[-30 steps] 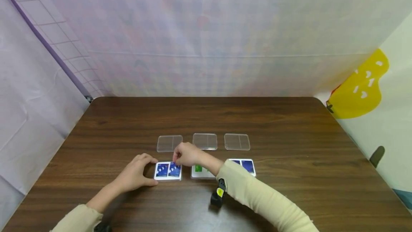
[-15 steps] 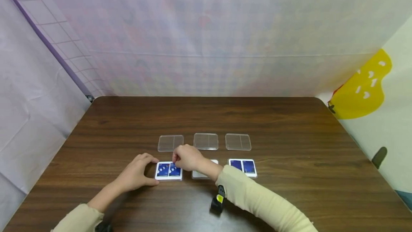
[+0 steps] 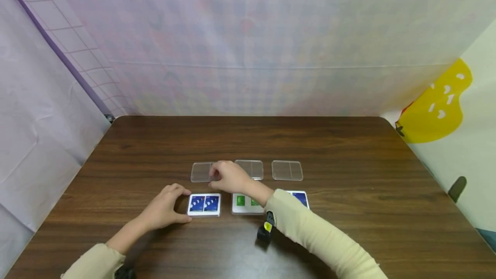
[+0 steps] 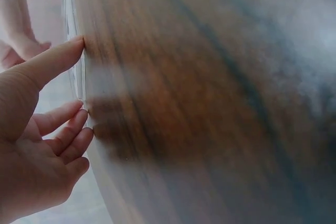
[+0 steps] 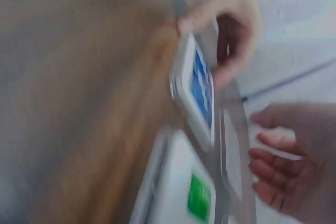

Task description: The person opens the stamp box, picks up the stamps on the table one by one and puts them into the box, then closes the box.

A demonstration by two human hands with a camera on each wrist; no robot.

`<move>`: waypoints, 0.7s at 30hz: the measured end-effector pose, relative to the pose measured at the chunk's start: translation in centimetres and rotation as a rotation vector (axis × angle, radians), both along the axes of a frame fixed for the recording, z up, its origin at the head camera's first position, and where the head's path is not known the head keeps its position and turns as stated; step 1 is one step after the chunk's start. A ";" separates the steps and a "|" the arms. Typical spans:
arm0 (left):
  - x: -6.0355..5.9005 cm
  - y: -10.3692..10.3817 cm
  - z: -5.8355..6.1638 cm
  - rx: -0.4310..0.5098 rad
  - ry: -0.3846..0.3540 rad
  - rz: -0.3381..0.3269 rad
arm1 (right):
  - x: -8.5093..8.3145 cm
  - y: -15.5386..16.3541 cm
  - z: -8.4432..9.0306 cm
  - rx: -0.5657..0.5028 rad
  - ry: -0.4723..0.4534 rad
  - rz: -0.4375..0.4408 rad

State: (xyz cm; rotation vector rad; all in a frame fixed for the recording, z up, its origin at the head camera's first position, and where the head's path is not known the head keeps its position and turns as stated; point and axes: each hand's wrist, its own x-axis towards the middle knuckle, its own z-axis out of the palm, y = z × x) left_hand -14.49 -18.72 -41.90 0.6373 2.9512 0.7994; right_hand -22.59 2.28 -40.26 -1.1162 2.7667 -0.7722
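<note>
A white stack of cards with a blue top card (image 3: 204,205) lies on the brown table (image 3: 348,227). My left hand (image 3: 185,206) brackets its left end, thumb at the near corner and forefinger at the far corner, as the right wrist view confirms for the stack (image 5: 199,90) and the left hand (image 5: 231,30). My right hand (image 3: 215,175) hovers at the right edge of the back-left clear square lid (image 3: 201,172). In its wrist view the right hand (image 5: 294,166) has loosely curled fingers that hold nothing, beside the clear lid (image 5: 231,156).
A stack with a green-marked top card (image 3: 246,203) lies in the middle, and another blue-topped stack (image 3: 301,199) is partly under my right sleeve. Two more clear lids (image 3: 252,169) (image 3: 286,170) sit behind. Fabric walls enclose the table; a yellow shape (image 3: 434,106) hangs at right.
My right hand left the far edge of the blue-topped stack and moved back to the left clear lid, uncovering the green-marked stack. The left hand stayed put.
</note>
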 end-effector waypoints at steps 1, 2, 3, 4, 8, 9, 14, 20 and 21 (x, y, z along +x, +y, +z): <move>0.0 0.0 0.0 -0.001 0.000 0.001 | -0.5 0.2 -0.1 -0.012 0.007 0.004; 0.0 0.0 0.0 -0.001 -0.001 0.002 | -1.1 0.4 -0.2 -0.020 0.015 0.002; 0.0 0.0 -0.1 0.000 0.000 0.002 | -1.5 0.6 -0.3 -0.025 0.017 -0.003; 0.0 -0.1 -0.1 0.000 0.003 0.002 | -2.0 0.8 -0.4 -0.023 0.020 -0.006; 0.0 -0.1 -0.2 0.001 0.013 0.003 | -3.1 1.0 -1.0 -0.006 0.012 -0.003; 0.1 -0.1 -0.3 0.003 0.016 0.003 | -3.3 1.0 -1.1 0.000 0.013 0.005; 0.0 -0.1 -0.4 0.008 0.027 0.000 | -3.7 0.4 -1.5 0.039 0.006 0.034; 0.0 -0.2 -0.5 0.009 0.027 -0.001 | -4.1 0.1 -1.6 0.106 0.002 0.035; 0.0 -0.2 -0.5 0.008 0.027 0.000 | -4.1 0.1 -1.6 0.113 0.002 0.035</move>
